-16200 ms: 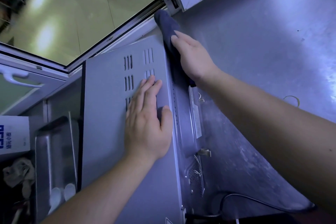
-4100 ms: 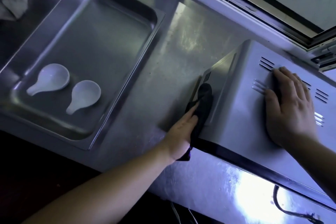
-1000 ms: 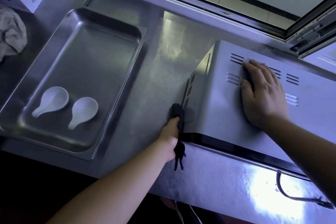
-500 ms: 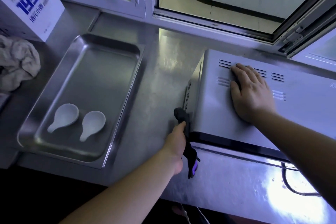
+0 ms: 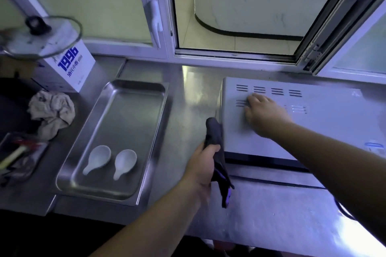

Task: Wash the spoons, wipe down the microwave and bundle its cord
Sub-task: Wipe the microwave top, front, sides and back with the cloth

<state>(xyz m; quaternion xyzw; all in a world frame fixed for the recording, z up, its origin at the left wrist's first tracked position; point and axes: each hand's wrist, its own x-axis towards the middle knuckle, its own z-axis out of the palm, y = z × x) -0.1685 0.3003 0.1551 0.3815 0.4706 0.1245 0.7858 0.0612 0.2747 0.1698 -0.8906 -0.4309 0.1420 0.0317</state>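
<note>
The left hand (image 5: 201,170) grips a dark cloth (image 5: 214,131) against the near left corner of the microwave (image 5: 325,123). Just left, two white spoons (image 5: 98,158) lie side by side in a metal tray (image 5: 133,85); farther back, the right hand (image 5: 263,112) rests flat on the microwave top beside the vents (image 5: 268,91).

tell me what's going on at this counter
A person is wiping down the microwave. The left hand grips a dark cloth at the microwave's left side, near the front corner. The right hand rests flat on its top by the vent slots. Two white spoons lie side by side in the steel tray to the left, with no hand on them.
</note>
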